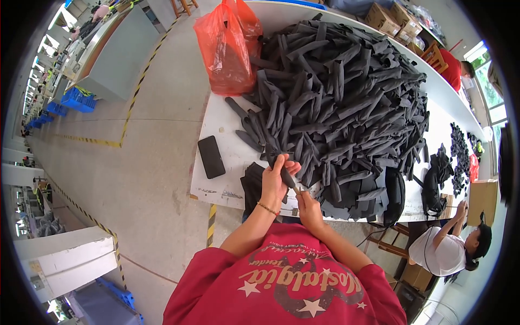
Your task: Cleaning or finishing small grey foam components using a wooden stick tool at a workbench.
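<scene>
My left hand [275, 183] is closed round a dark grey fabric tube [287, 176], just over the near edge of the white table [227, 130]. At the tube's lower end, my right hand [310, 210] pinches a thin, light-coloured stick [296, 190]. The stick's tip meets the tube; whether it goes inside is too small to tell. Right beyond my hands rises a large pile of similar dark grey fabric tubes [346, 103]. Some dark folded cloth [252, 184] lies at the table edge beside my left hand.
A black phone [211, 157] lies left on the table, below a red plastic bag [227, 59]. Right of the pile's near edge sits a black padded item [394, 195]. One co-worker [441, 252] handles something at the right; another [452, 70] is at the far right.
</scene>
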Action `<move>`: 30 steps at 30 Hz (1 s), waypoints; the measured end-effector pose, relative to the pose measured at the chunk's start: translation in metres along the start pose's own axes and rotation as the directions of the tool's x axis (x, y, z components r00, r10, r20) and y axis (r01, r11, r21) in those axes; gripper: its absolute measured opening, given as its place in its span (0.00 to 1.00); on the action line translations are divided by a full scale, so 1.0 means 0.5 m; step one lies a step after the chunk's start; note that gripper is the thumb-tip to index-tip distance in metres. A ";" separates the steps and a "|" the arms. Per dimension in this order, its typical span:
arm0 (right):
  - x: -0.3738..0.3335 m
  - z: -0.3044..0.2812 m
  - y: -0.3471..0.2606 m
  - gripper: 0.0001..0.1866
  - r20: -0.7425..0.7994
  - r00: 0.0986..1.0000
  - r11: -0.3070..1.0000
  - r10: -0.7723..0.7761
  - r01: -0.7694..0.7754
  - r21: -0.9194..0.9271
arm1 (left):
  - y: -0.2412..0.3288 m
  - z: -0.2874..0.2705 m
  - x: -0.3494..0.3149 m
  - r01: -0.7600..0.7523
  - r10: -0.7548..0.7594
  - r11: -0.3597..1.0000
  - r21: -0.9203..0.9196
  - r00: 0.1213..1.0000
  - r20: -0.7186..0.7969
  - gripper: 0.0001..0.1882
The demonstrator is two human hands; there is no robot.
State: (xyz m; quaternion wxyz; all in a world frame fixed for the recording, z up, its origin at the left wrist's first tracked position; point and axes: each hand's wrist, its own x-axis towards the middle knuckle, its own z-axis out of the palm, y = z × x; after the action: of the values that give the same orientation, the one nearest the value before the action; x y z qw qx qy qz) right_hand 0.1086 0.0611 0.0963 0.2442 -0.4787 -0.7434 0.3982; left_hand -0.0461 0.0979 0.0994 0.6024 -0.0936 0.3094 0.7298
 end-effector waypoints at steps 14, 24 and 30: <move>-0.055 -0.147 -0.066 0.07 0.204 0.968 0.988 0.148 -0.138 -0.061 | 0.006 0.025 0.024 -0.065 0.064 0.979 0.194 0.998 0.011 0.22; -0.053 -0.100 -0.069 0.07 0.213 0.965 0.988 0.156 -0.153 -0.030 | -0.004 -0.004 0.016 -0.032 0.051 0.981 0.192 0.994 -0.095 0.17; -0.069 -0.151 -0.112 0.07 0.262 0.958 0.990 0.119 -0.096 -0.099 | -0.010 0.000 0.035 0.046 -0.038 0.998 0.038 0.982 -0.184 0.15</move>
State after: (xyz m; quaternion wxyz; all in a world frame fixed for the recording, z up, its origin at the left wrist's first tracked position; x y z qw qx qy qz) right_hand 0.1506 0.0444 0.1856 0.0988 -0.4703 -0.7588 0.4397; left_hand -0.0457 0.1127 0.0887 0.5883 -0.1541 0.3770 0.6985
